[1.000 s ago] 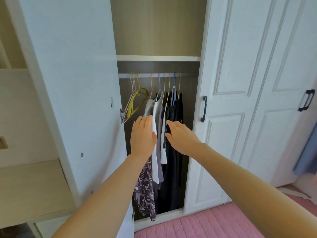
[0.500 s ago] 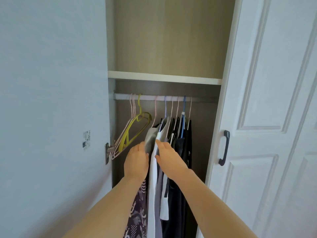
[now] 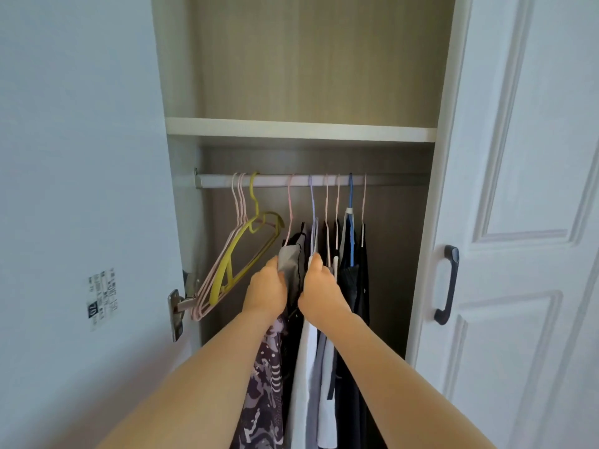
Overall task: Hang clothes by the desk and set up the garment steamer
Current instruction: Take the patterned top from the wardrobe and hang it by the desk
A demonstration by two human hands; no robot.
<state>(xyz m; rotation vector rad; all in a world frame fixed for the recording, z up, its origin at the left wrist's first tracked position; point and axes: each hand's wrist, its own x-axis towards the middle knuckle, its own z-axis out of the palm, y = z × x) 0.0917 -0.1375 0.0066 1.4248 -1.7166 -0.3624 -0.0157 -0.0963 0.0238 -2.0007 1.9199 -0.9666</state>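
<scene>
Several garments hang from a metal rail (image 3: 389,180) inside the open wardrobe. My left hand (image 3: 265,291) grips the shoulder of a grey garment (image 3: 287,260) with a dark patterned skirt part (image 3: 262,384) below. My right hand (image 3: 319,291) grips the shoulder of a white garment (image 3: 303,377) on a lilac hanger (image 3: 312,202). A gap has opened between the two garments, showing dark fabric behind. Dark clothes (image 3: 355,280) hang to the right. No steamer is in view.
Empty pink and yellow hangers (image 3: 246,254) hang tilted at the rail's left end, near the door hinge (image 3: 176,306). The open left door (image 3: 81,222) stands close on the left. The closed right door carries a black handle (image 3: 447,283). A shelf (image 3: 301,129) sits above the rail.
The camera and both hands have moved closer to the rail. My hands rose from the garments' fronts to their shoulders and now pull the grey and white garments apart.
</scene>
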